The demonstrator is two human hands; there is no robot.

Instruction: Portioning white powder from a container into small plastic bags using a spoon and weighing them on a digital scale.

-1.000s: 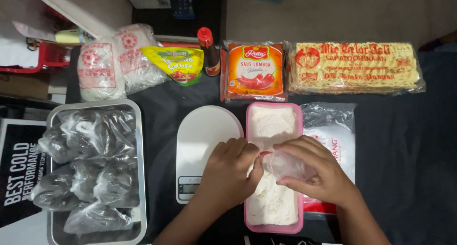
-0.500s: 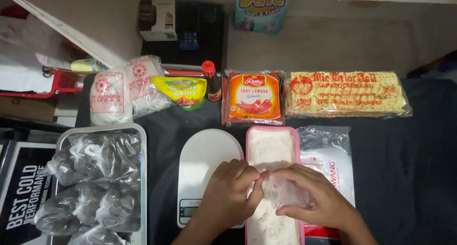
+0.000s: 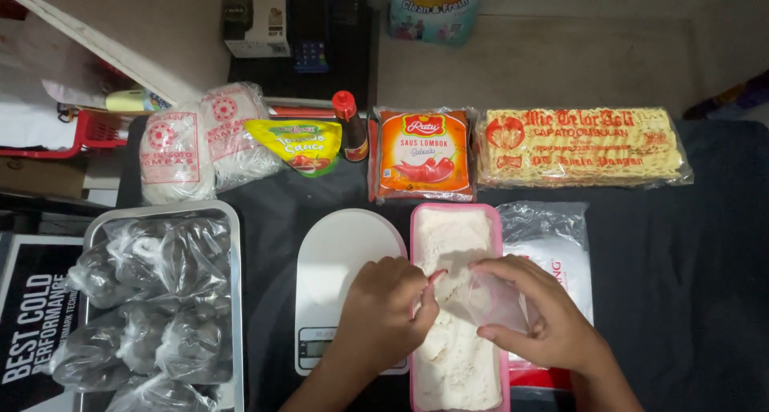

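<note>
Two hands, left (image 3: 380,316) and right (image 3: 538,322); one pink tub (image 3: 453,228); one white kitchen scale (image 3: 340,256); two white noodle bags (image 3: 204,140); one sauce bottle (image 3: 350,126); one metal tray (image 3: 235,220).

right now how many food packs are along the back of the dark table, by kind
White noodle bags: 2
Yellow-green sauce pouch: 1
Dark sauce bottle with a red cap: 1
Orange chilli sauce pack: 1
Yellow noodle pack: 1
Total: 6
</note>
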